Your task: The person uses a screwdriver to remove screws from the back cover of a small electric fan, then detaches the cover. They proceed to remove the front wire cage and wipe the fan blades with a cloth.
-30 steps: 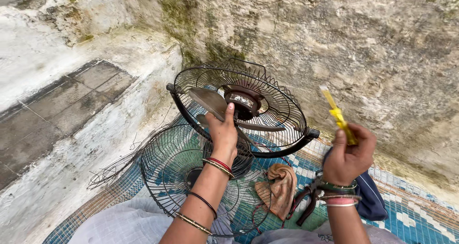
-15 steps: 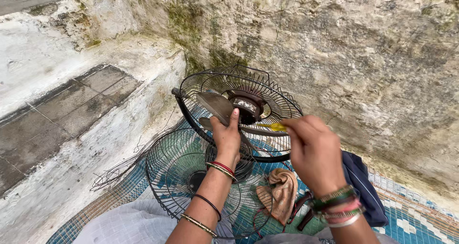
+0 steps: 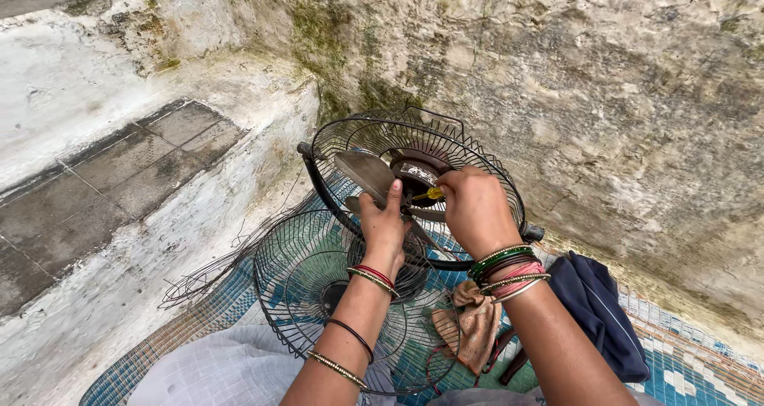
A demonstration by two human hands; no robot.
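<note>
A dusty fan stands tilted against the stone wall, its rear wire guard (image 3: 485,163) around a grey blade (image 3: 364,173) and a rusty centre hub (image 3: 414,175). My left hand (image 3: 383,224) grips the fan at the blade's base, just left of the hub. My right hand (image 3: 475,208) holds a small yellow screwdriver (image 3: 430,193) with its tip at the hub. The loose front guard (image 3: 302,283) lies flat on the mat below the fan.
A rough stone wall (image 3: 605,95) rises behind the fan. A concrete ledge (image 3: 119,183) runs along the left. On the blue-green woven mat (image 3: 684,350) lie a brown rag (image 3: 469,322), a dark blue cloth (image 3: 601,314) and dark-handled pliers (image 3: 513,362). Loose wires (image 3: 199,275) trail left.
My right hand came down from the upper right with the yellow screwdriver and brought its tip to the fan's hub. My left hand stayed on the fan.
</note>
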